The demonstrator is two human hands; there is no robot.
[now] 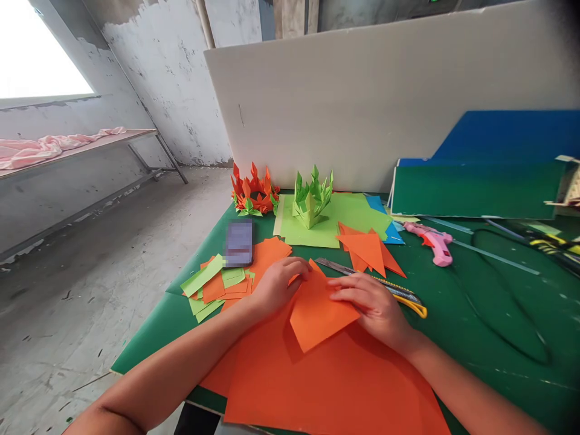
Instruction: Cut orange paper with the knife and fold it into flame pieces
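An orange paper square [321, 311], turned with one corner away from me, is between my hands above larger orange sheets [326, 386]. My left hand [281, 283] has its fingers curled on the square's upper left edge. On the other side, my right hand [374, 302] holds the right edge, fingers bent over it and thumb hidden. Just beyond lies a utility knife [403, 294] with a yellow handle and its blade out. Folded orange triangles [366, 249] are farther back. Small green and orange paper pieces [208, 290] are scattered to the left.
A green paper crown [312, 196] stands on green sheets [357, 214]; an orange crown [254, 190] stands left of it. A phone [238, 243] lies at left. At right are a pink glue gun [432, 241] with a cable and a green-and-blue board [480, 187]. A white panel [362, 103] rises behind.
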